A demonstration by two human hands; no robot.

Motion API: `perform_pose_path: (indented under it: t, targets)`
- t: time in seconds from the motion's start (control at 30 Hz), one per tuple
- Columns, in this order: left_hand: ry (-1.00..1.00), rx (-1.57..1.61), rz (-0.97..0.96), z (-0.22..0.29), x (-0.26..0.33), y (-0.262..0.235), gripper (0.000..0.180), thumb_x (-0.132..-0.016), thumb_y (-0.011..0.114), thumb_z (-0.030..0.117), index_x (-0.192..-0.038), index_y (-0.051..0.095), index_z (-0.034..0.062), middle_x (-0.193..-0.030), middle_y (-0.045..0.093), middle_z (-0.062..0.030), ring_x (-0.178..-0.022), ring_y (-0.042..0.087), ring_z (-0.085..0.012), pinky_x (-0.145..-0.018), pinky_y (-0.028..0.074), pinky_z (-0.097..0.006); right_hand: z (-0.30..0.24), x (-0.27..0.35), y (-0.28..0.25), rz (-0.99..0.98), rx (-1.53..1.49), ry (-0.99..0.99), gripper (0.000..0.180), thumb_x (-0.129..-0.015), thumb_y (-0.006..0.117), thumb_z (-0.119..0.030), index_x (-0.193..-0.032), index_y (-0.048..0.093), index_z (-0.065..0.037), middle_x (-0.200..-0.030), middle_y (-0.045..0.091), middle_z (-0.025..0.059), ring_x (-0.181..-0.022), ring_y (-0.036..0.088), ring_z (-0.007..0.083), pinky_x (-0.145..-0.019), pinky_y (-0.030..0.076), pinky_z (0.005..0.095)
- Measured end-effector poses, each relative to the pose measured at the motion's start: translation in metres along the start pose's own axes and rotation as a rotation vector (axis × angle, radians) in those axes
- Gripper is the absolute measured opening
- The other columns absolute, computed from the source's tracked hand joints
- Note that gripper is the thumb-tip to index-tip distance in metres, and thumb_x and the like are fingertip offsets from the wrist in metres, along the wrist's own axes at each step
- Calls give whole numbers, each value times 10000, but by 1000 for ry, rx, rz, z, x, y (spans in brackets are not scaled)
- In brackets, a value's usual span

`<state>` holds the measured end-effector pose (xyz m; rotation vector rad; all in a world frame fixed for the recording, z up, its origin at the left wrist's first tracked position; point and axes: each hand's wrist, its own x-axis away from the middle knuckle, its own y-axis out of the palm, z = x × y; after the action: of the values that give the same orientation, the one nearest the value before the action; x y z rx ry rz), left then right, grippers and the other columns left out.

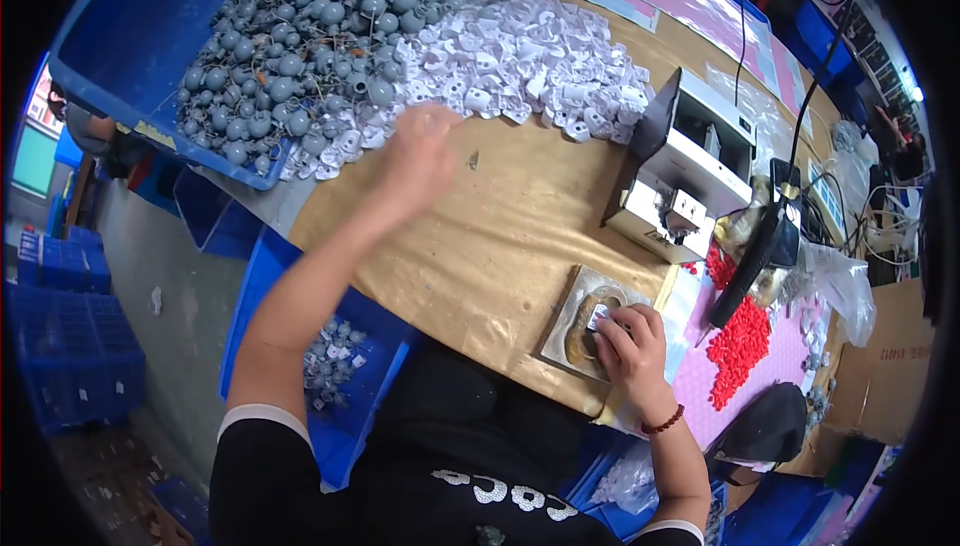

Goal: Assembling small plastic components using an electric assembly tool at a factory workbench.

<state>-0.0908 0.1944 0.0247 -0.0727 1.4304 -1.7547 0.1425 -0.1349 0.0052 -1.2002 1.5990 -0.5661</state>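
My left hand (422, 161) is smeared by motion at the near edge of a heap of small white plastic parts (520, 61); its fingers and anything in them cannot be made out. At the table's front edge, my right hand (634, 348) has bent fingers closed on a small white plastic part (598, 317). That part sits at a curved brownish holder (578, 334) on a square metal plate (558, 338). The fingers hide some of the part. Left of the white heap lie many grey round parts with thin wires (290, 66), spilling from a blue bin (110, 41).
A white boxy device (700, 146) stands right of the middle on the gold-brown tabletop (470, 246). Small red parts (740, 351) lie on a pink sheet beside a black-handled tool (750, 266). Below the table edge, a blue bin (375, 386) holds more grey and white pieces.
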Motion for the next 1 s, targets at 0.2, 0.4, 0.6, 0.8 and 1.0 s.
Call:
perform_pose_path:
  t: [0.2, 0.4, 0.6, 0.8, 1.0]
  targets:
    - [-128, -638, -126, -69, -44, -34, 375, -771, 696, 71, -1137, 623, 111, -1110, 647, -89, -1155, 544, -337, -894, 489, -474, 9, 10, 0, 68, -167, 119, 406, -731, 791, 11, -1112, 658, -29, -1070, 624, 151, -938, 607, 321, -778, 532, 386]
    - [-197, -522, -127, -92, -97, -65, 382, -747, 744, 158, -1090, 604, 65, -1060, 682, -146, -968, 658, -358, -763, 543, -460, 32, 29, -14, 187, -262, 267, 366, -808, 712, 67, -1159, 628, 6, -1119, 613, 181, -917, 626, 277, -743, 534, 334]
    - [-160, 40, 300, -44, -147, -135, 480, -853, 760, 297, -1178, 538, 23, -1092, 661, -104, -972, 666, -196, -838, 520, -340, 29, 20, -23, 276, -304, 316, 303, -855, 652, 94, -1144, 632, 6, -1086, 617, 154, -829, 614, 193, -700, 508, 287]
    - [-17, 635, -25, 56, -137, -152, 432, -971, 599, 200, -1342, 475, 18, -1160, 646, -100, -1054, 667, -168, -838, 525, -280, 25, -6, -45, 298, -279, 243, 280, -835, 682, 62, -1108, 658, 3, -1093, 633, 164, -908, 641, 260, -794, 520, 339]
    - [45, 1194, -516, 153, -73, -105, 645, -805, 573, 11, -1431, 430, 68, -1172, 616, -142, -960, 681, -217, -742, 564, -312, -3, -83, -89, 427, -189, 8, 513, -780, 776, -23, -1262, 600, -2, -1261, 589, 208, -1128, 592, 355, -933, 491, 429]
